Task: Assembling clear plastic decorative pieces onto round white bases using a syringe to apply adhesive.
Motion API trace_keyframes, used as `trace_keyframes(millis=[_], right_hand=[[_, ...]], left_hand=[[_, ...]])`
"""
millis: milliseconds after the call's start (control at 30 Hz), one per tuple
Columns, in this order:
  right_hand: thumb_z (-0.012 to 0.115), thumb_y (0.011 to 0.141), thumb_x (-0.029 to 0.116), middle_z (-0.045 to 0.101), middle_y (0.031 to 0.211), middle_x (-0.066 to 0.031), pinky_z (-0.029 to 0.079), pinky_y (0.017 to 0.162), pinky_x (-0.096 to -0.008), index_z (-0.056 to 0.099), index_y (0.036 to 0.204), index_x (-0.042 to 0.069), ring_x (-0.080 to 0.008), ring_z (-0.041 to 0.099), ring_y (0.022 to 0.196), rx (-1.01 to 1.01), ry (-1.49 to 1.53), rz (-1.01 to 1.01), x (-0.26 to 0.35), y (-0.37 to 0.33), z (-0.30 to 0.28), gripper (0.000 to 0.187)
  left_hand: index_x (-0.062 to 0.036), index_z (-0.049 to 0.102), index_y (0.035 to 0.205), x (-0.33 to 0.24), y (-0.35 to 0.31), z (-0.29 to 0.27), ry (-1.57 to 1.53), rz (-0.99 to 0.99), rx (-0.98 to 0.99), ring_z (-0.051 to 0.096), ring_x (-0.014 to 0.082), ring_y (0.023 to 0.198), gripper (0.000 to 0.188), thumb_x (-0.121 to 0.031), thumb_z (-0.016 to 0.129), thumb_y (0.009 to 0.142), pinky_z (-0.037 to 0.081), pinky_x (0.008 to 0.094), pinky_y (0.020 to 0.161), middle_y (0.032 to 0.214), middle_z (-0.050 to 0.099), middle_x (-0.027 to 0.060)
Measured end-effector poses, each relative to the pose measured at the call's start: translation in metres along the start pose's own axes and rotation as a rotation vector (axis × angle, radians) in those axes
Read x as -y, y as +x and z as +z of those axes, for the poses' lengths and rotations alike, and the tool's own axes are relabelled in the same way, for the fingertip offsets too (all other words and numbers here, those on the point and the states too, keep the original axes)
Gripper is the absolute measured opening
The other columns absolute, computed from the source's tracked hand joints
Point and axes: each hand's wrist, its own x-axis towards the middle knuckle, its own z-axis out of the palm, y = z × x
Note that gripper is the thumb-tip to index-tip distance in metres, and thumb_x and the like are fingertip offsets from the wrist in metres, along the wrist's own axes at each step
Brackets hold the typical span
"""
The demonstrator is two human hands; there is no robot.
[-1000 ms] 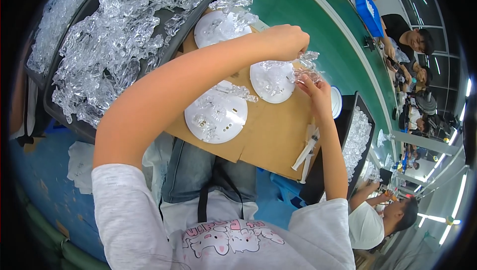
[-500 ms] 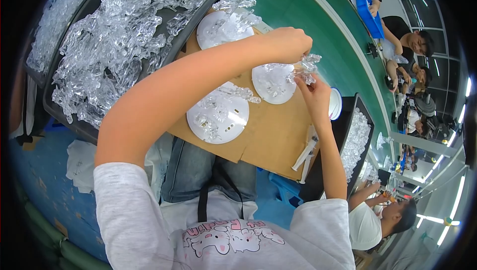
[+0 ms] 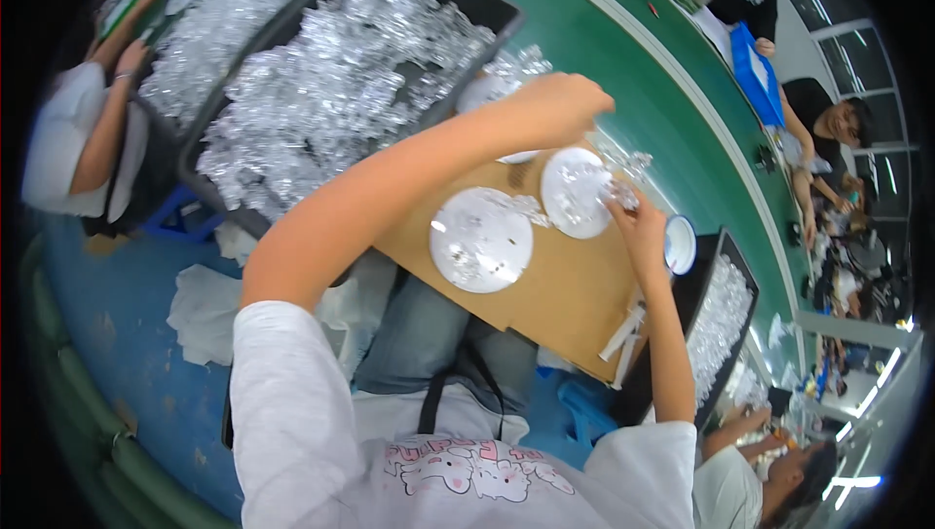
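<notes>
My left hand (image 3: 563, 103) is closed above the far edge of the middle white disc; its fingertips are hidden, so what they hold cannot be made out. My right hand (image 3: 639, 229) pinches a clear plastic piece (image 3: 623, 194) at the right edge of that disc (image 3: 563, 178). More of the clear plastic stretches up from the pinch, below my left hand. A nearer white disc (image 3: 482, 261) carries several clear pieces and has small holes. Partly behind my left forearm lies another white disc (image 3: 475, 94) with clear pieces on it.
Cardboard (image 3: 545, 300) lies under the discs on a green table (image 3: 575, 18). Syringes (image 3: 623, 334) lie near its right edge, beside a white round container (image 3: 680, 245). Dark crates of clear pieces stand left (image 3: 219, 154) and right (image 3: 716, 246). Co-workers sit around.
The view has swung, so everything sits farther right and lower, and a co-worker appears at left. My left hand has lifted slightly off the clear piece; my right still pinches it.
</notes>
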Motion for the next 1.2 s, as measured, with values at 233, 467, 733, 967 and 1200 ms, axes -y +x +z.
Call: trace_keyframes(millis=[233,467,733,967,1200], right_hand=[[0.062,0.076,0.009,0.065,0.092,-0.0095,0.046,0.066,-0.0256,0.058,0.113,0.009,-0.0151,0.061,0.082,-0.017,-0.035,-0.063,0.029,-0.023,-0.055,0.037],[0.059,0.081,0.007,0.065,0.094,-0.0064,0.044,0.065,-0.0220,0.057,0.112,0.009,-0.0108,0.060,0.084,-0.051,0.078,0.000,0.088,-0.064,-0.077,0.031],[0.059,0.080,0.003,0.065,0.088,-0.0075,0.045,0.063,-0.0220,0.059,0.106,0.005,-0.0107,0.059,0.075,-0.115,0.165,-0.054,0.096,-0.084,-0.082,0.026],[0.059,0.080,0.003,0.065,0.089,-0.0071,0.044,0.064,-0.0215,0.059,0.107,0.004,-0.0102,0.059,0.078,-0.119,0.209,-0.064,0.096,-0.097,-0.087,0.027],[0.065,0.076,0.006,0.065,0.092,-0.0053,0.043,0.062,-0.0196,0.058,0.110,0.005,-0.0097,0.059,0.078,-0.036,0.380,-0.239,0.137,-0.080,-0.078,0.034]], left_hand=[[-0.0044,0.059,0.090,0.058,-0.169,-0.124,0.707,-0.392,0.138,0.054,0.0277,0.087,0.019,-0.010,0.063,0.073,0.046,0.0366,0.074,0.094,0.055,0.0098],[-0.0049,0.056,0.093,0.072,-0.203,-0.114,0.607,-0.209,0.223,0.052,0.0301,0.093,0.028,-0.001,0.060,0.065,0.049,0.0386,0.073,0.095,0.053,0.0097],[-0.0094,0.059,0.093,0.062,-0.183,-0.106,0.854,-0.420,0.205,0.058,0.0297,0.090,0.028,-0.002,0.061,0.066,0.052,0.0370,0.068,0.101,0.055,0.0142],[-0.0095,0.059,0.095,0.065,-0.156,-0.140,0.770,-0.445,0.234,0.060,0.0281,0.071,0.026,-0.005,0.056,0.069,0.048,0.0384,0.063,0.073,0.060,0.0134],[-0.0087,0.058,0.104,-0.051,-0.095,-0.155,-0.110,-0.194,0.314,0.059,0.0250,0.075,0.026,-0.009,0.054,0.079,0.046,0.0357,0.067,0.090,0.063,0.0118]])
